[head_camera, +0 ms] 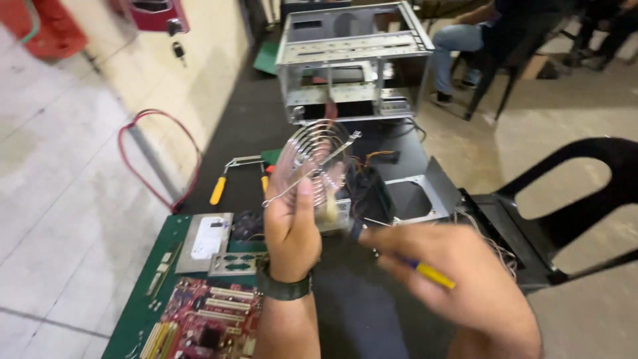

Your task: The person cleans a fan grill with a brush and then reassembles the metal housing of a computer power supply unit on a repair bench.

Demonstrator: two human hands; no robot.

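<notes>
My left hand [292, 223] is raised over the dark table and pinches a round wire fan grill [312, 159] between thumb and fingers, holding it up tilted. A dark watch sits on that wrist. My right hand [458, 272], blurred, is lower right and grips a screwdriver with a blue and yellow handle [428, 271]. Behind the grill lies an opened power supply box [372, 196] with black fan and loose wires.
An empty metal computer case [352, 63] stands at the table's far end. A red motherboard [209, 322], a metal plate and a back panel lie near left. Yellow-handled pliers [219, 186] rest by the wall. A black chair [571, 199] stands right; a seated person is behind.
</notes>
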